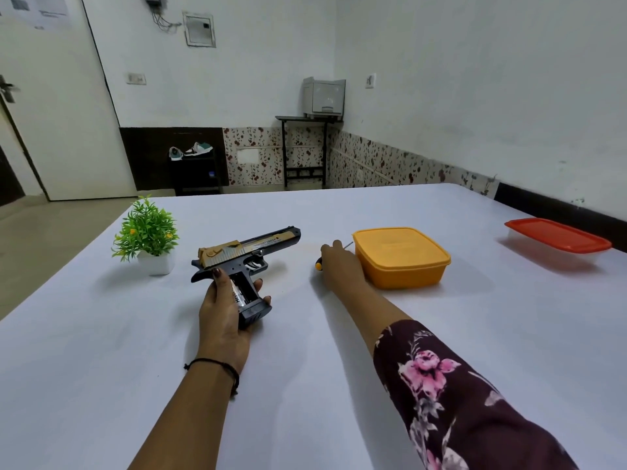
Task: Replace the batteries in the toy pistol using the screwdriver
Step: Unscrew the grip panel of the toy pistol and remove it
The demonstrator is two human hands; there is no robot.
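Floral sleeve point(458, 401) at lower right leads to my right hand point(339, 266), laid over the screwdriver point(318, 265) beside the yellow box point(402, 256); whether that grip is closed I cannot tell. Left of centre, my left hand point(220, 317) grips the toy pistol point(251, 247) by its handle, with a battery point(239, 293) showing in the open compartment.

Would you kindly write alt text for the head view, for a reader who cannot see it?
A left hand grips a toy pistol by its open grip, a battery showing inside, while the right hand rests on a screwdriver beside a lidded yellow box on a table.
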